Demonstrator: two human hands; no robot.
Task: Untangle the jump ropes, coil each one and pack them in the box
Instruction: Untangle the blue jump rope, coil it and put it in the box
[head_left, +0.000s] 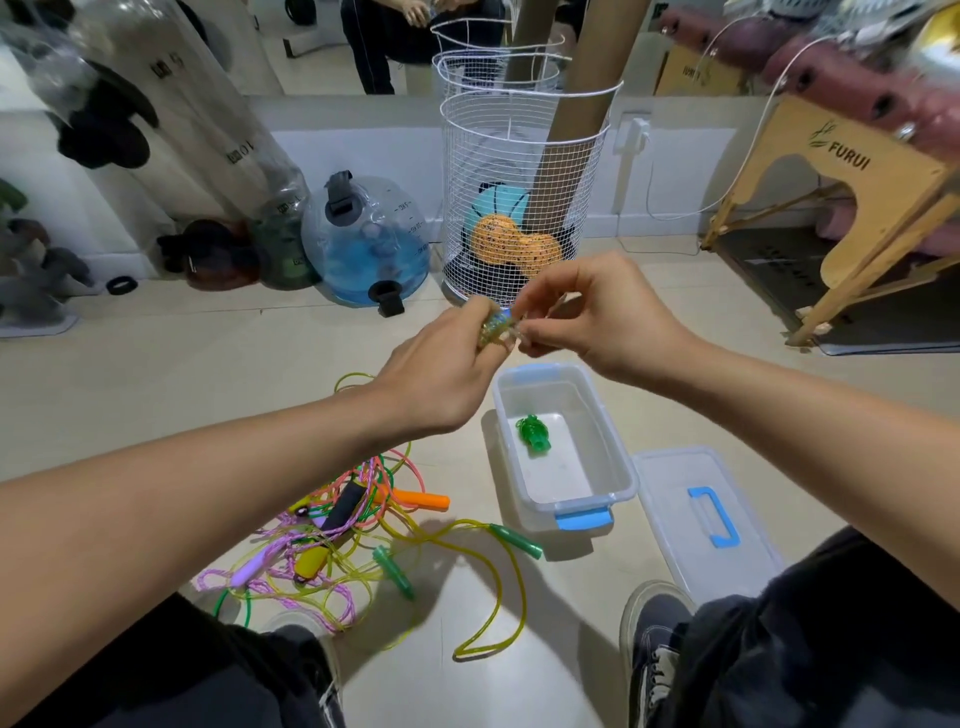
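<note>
Both hands gripping one coiled rope (497, 328) above the box (618, 457): left hand (441, 374) clasping the bundle, right hand (597, 317) pinching its end. Best tucked tight, then lowered beside the green coil (533, 435).

place: home gym or fitness room | cues: water weight bag (366, 239), wire ball basket (519, 197) (balls inside)

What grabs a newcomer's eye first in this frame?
Probably the two hands meeting mid-frame: the left hand grips a small coiled rope bundle while the right hand pinches at its end. Below them on the floor sits the open clear box holding one green coiled rope, its lid lying to the right. Lower left, a bright tangle of jump ropes sprawls unsorted.
</note>
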